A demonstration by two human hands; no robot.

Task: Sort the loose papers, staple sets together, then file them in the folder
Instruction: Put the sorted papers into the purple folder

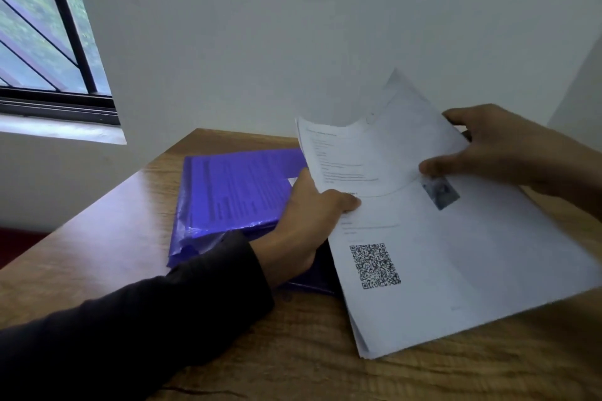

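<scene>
White sheets fill the right half of the scene — a stack of loose papers held over a wooden table, its near corner resting on the tabletop just right of the purple folder. The left hand, in a dark sleeve, pinches the stack's left edge, thumb on top and fingers curled beneath; it sits between folder and papers, touching both sides of that gap. The right hand grips the far right edge, thumb pressed on the upper sheet, which is bowed up and peeled back from the page beneath bearing a QR code and a small photo. The stack's long axis runs from the near table edge up and away toward the wall. The folder lies flat, directly left of the papers — the left hand is much the nearer to it, so any filing move would likely travel leftward. Sorting appears to be the step in hand; no stapler is in view. Count: one folder, one stack of several sheets — the exact number cannot be told — and two hands, both holding paper. A barred window stands beyond the folder, to its left.
</scene>
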